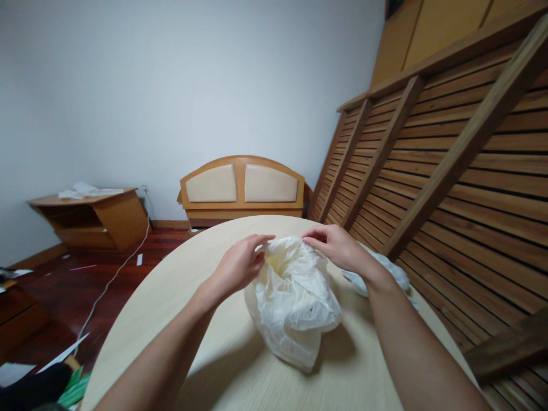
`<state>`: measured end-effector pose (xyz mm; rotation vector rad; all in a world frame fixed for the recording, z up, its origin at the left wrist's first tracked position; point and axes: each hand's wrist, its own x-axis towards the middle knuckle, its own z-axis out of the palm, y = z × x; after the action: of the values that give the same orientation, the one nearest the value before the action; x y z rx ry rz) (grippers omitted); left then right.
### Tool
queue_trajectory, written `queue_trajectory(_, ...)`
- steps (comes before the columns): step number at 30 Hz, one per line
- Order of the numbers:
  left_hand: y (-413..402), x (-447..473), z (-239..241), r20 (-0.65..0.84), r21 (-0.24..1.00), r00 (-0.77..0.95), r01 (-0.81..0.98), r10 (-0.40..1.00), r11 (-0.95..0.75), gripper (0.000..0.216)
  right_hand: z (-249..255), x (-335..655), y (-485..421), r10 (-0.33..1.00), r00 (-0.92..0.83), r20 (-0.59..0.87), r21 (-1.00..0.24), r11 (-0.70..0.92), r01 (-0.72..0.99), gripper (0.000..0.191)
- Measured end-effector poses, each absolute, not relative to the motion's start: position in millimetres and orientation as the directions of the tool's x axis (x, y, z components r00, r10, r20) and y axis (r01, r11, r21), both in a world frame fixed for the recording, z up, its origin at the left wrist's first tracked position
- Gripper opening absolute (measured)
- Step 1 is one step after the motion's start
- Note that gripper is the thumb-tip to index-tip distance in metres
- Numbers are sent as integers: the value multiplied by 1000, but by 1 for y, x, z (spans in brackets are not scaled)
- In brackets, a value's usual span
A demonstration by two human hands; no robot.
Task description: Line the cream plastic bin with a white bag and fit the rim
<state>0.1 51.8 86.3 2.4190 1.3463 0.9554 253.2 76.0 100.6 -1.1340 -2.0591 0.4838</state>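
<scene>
Left hand point(242, 262) and right hand point(334, 245), grips narrow, pinch the rim of a crumpled, translucent white plastic bag point(291, 311) on a round, pale wood-grain desk point(171, 291).

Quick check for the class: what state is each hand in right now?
Left hand: grip closed, holding the left edge of the white plastic bag.
Right hand: grip closed, fingertips pinching the same bag's upper right edge.

Bare hands, bare arms.
Your left hand point(240, 264) and right hand point(337, 245) have slender fingers point(322, 232); your uncovered wrists point(370, 269) are narrow, and your left forearm point(169, 342) and right forearm point(406, 328) broaden smoothly toward the elbows, bare as far as they show.
</scene>
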Motion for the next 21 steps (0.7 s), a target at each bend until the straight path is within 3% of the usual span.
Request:
queue_trajectory(4,51,1,87,440,464,384,676,812,-572,45,100,250,75,848,-335,411,-565,526,636,19)
queue_trajectory(7,50,1,88,433,443,395,690,810,-573,41,106,244,67,822,-258,508,-532,535,656,22)
queue_trajectory(10,50,1,87,423,437,403,694,811,-573,39,113,236,57,735,-362,573,-466,655,594,24)
queue_trajectory(13,50,2,86,424,433,423,682,801,-590,40,113,229,51,685,-507,523,-402,723,562,26)
queue_trajectory(21,43,5,89,417,482,339,704,843,-521,29,108,233,55,763,-565,314,-400,646,651,29)
